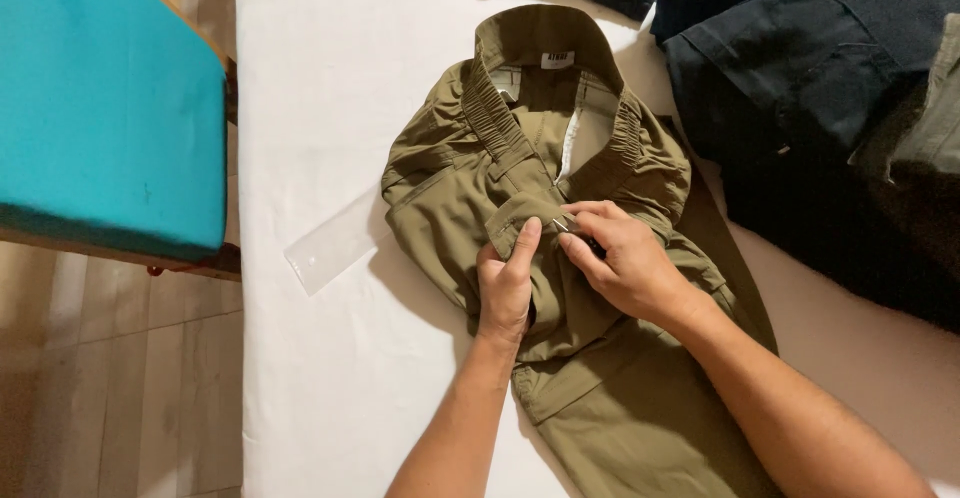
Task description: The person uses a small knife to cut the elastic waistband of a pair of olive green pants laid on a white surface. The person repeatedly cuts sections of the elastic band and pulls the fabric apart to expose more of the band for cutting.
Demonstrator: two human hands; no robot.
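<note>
Olive green trousers (pixel 470 148) with an elastic waistband lie bunched on a white sheet (pixel 320 98), waist opening toward the far side. My left hand (pixel 505 283) pinches a fold of the fabric at the front flap, thumb pressed on top. My right hand (pixel 625 258) sits right beside it, fingers closed on a small dark metal-tipped tool (pixel 578 236) whose tip touches the same fold. Both forearms come in from the lower edge of the view.
A clear plastic ruler (pixel 335 248) lies on the sheet left of the trousers. Dark navy and grey-green garments (pixel 820 88) are piled at the right and top. A wooden chair with a teal seat cushion (pixel 100 98) stands at the left over a wood floor.
</note>
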